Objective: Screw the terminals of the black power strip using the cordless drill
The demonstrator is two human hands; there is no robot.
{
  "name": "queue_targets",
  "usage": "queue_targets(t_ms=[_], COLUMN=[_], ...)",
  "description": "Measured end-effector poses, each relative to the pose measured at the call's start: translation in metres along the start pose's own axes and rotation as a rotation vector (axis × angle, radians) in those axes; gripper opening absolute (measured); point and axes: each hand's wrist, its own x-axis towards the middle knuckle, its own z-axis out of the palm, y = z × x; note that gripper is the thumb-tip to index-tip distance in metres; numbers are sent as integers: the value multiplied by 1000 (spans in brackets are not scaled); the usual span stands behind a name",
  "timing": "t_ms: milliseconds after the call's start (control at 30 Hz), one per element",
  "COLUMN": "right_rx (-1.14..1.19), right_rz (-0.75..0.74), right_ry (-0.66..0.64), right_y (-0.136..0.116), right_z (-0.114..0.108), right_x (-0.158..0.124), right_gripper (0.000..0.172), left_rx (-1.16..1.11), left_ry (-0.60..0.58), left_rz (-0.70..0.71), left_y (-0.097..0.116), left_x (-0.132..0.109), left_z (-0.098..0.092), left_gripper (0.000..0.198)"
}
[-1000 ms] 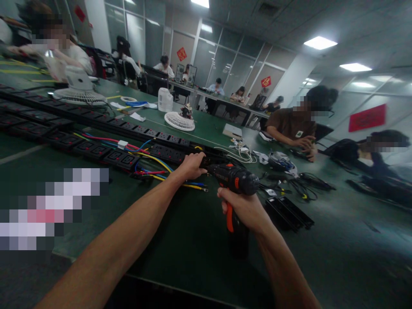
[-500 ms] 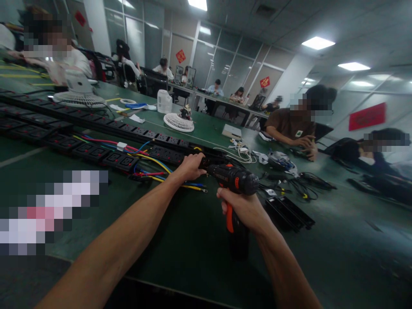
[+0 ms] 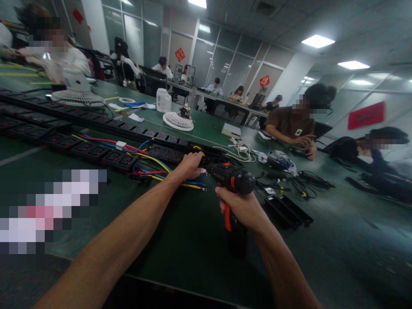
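My right hand (image 3: 242, 207) is wrapped round the grip of a black and orange cordless screwdriver (image 3: 232, 180), whose nose points left. My left hand (image 3: 190, 165) is closed at the nose of the tool, fingers pinched around the end of a long black power strip (image 3: 167, 152). What the fingertips hold there is hidden. Loose red, blue and yellow wires (image 3: 154, 165) run out from under the left hand along the green table (image 3: 180, 240).
More black power strips (image 3: 80, 150) lie in rows at the left. A black tray part (image 3: 288, 211) and tangled cables (image 3: 296, 182) sit right of the tool. Two small fans (image 3: 178, 121) stand farther back. Several people sit at the tables, one in brown (image 3: 291, 124) close by.
The view has shifted very slightly. Both hands stay in the same place on the tool and the strip.
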Motion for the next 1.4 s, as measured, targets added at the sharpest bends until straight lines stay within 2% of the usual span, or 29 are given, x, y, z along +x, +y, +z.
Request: queue_targets(t_ms=[367,533,1400], right_rx=[95,117,148], right_rz=[17,21,-5], right_ry=[25,12,13], right_y=[12,14,18], right_z=[-5,-7,-6], right_x=[5,6,7], right_gripper=[19,23,22], left_rx=[-7,-12,-32], left_ry=[8,16,5], left_rz=[-14,-15,-31], left_y=[-1,-1,-2], left_x=[2,2,2], left_z=[2,2,2], left_gripper=[56,57,55])
